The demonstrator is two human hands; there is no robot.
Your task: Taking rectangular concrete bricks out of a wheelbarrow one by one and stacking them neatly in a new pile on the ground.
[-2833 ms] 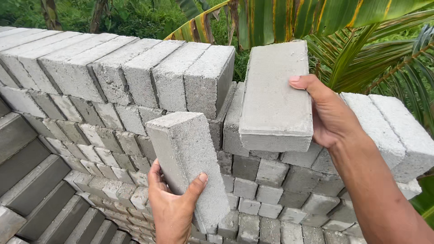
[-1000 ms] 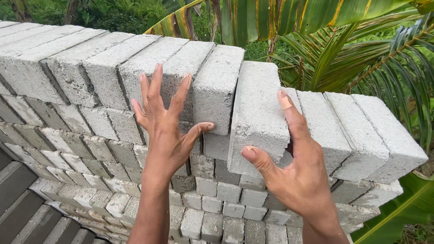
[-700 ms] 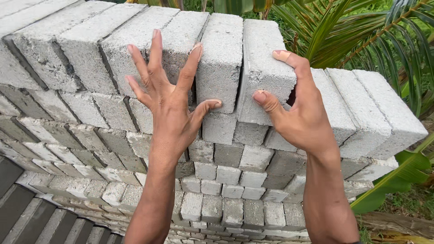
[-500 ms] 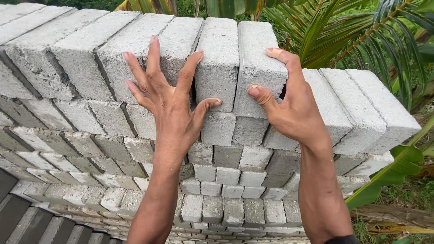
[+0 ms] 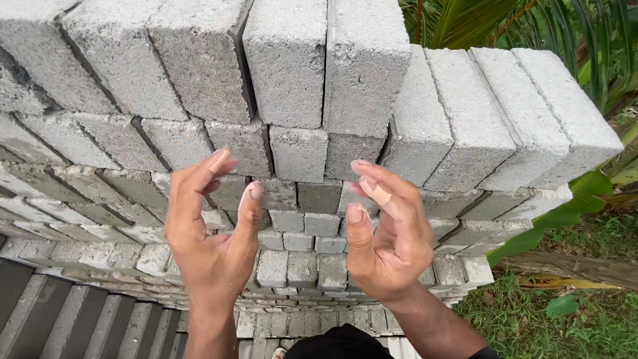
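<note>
A tall stack of grey concrete bricks (image 5: 299, 153) fills the view, its top row standing on edge. Two bricks in the middle of that row, one (image 5: 287, 60) beside the other (image 5: 365, 63), stick out slightly toward me. My left hand (image 5: 212, 233) hovers in front of the stack, palm turned inward, fingers curled and apart, holding nothing. My right hand (image 5: 389, 233) faces it a short way to the right, fingers loosely bent, also holding nothing. Neither hand touches a brick.
More grey bricks (image 5: 80, 326) lie in lower rows at the bottom left. Green palm leaves (image 5: 531, 26) rise behind the stack at the upper right. Grass and a fallen leaf (image 5: 565, 306) cover the ground at the lower right.
Both hands have come off the two middle top bricks and dropped back toward me. The two bricks now stand in the top row.
</note>
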